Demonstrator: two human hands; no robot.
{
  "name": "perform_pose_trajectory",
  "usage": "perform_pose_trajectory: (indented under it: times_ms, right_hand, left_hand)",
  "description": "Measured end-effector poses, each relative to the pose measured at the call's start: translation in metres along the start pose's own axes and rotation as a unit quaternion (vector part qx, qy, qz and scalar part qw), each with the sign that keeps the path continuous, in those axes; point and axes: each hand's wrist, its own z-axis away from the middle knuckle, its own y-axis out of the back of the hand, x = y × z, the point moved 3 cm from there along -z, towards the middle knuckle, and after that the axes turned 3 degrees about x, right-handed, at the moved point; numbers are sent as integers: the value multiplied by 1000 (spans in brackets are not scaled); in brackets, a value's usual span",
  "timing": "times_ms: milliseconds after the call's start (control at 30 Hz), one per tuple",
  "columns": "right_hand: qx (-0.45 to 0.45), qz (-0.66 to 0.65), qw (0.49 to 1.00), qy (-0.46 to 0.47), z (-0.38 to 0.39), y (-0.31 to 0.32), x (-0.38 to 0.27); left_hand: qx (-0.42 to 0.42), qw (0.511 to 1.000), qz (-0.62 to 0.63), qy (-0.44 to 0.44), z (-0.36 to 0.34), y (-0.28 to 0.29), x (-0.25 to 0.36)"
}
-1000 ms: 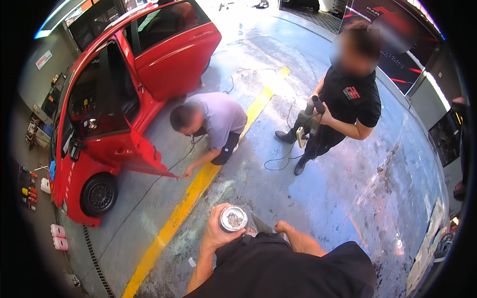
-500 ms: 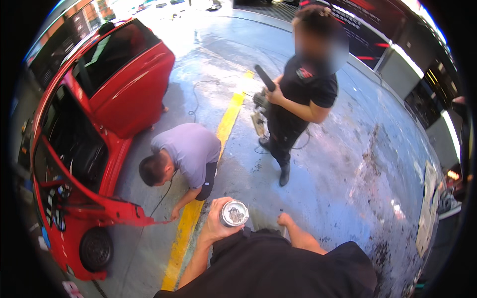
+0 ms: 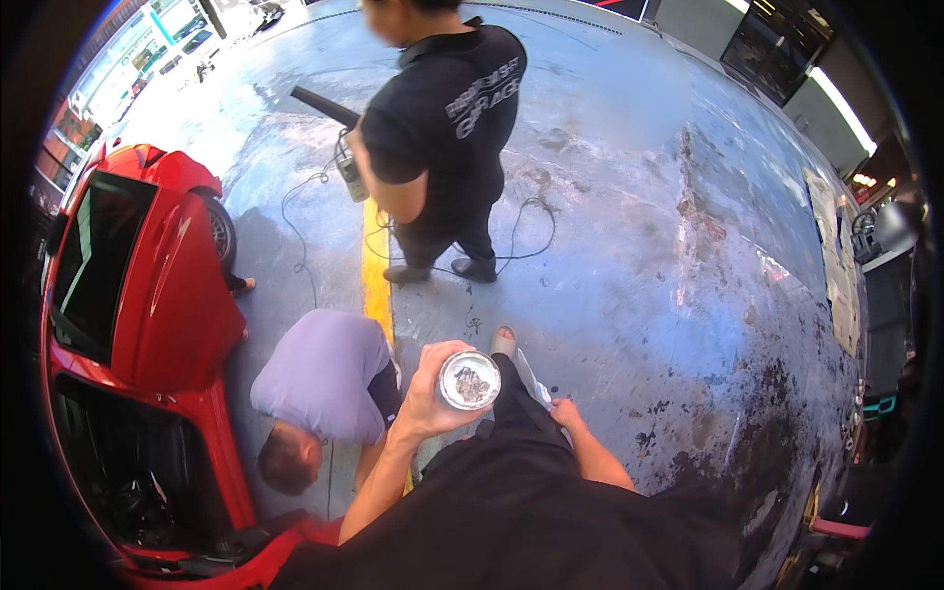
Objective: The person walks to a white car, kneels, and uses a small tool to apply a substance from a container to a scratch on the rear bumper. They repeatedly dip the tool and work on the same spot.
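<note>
My left hand [image 3: 428, 398] is wrapped round an open round can [image 3: 470, 382] with a whitish, smeared rim and a patchy grey-and-white inside. It is held upright in front of my body. Lower and to the right, my right hand [image 3: 568, 417] has its fingers closed. Beside it a long, narrow, pale thing [image 3: 532, 380] runs along my dark trouser leg. Whether the fingers grip that thing, and what kind it is, I cannot make out. My sandalled foot [image 3: 504, 340] shows just beyond the can.
At the left stands a red car [image 3: 177, 295] with doors open. A person in a lavender-grey shirt [image 3: 324, 369] bends down beside it. Ahead, a person in black [image 3: 442, 118] holds a tool with a black nozzle [image 3: 324, 106]. A cable [image 3: 536, 236] trails over the blue floor past a yellow line [image 3: 376, 280].
My view has swung right, and the car and bent person sit further left and lower. The person in black has turned their back and moved left. My left hand still holds the can.
</note>
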Motion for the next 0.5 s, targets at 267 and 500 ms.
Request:
perform_pose_trajectory:
  times_ms: [267,500]
  right_hand:
    - [-83,77,993,-33,-186,83,-24]
    - [26,-81,996,-15,-301,230,-143]
  left_hand:
    - [-20,1000,19,6,-195,-40,-67]
    - [-22,1000,20,2,-344,-54,-132]
